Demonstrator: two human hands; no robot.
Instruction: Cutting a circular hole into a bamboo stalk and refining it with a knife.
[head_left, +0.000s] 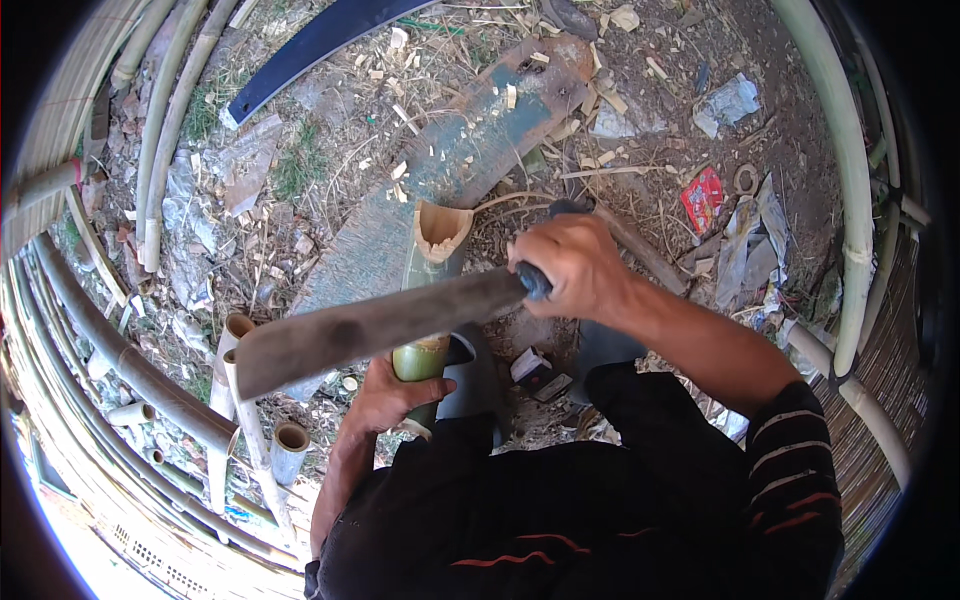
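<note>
My right hand (575,262) is closed round the dark handle of a machete (375,328). Its broad grey blade reaches left across the front of a green bamboo piece (420,362), hiding part of its middle. With my left hand (392,393) I grip that bamboo low down, fingers and thumb wrapped round it. The bamboo's far end is cut open in a notched, scooped shape with pale, rough inner wood. Whether the blade touches the bamboo, I cannot tell.
A wooden plank (440,150) strewn with chips lies beyond the bamboo. At the far left rests a dark curved blade (310,55). Several cut bamboo tubes (290,440) stand on the left. Long poles (850,200) line the right. A red wrapper (702,200) lies on the littered ground.
</note>
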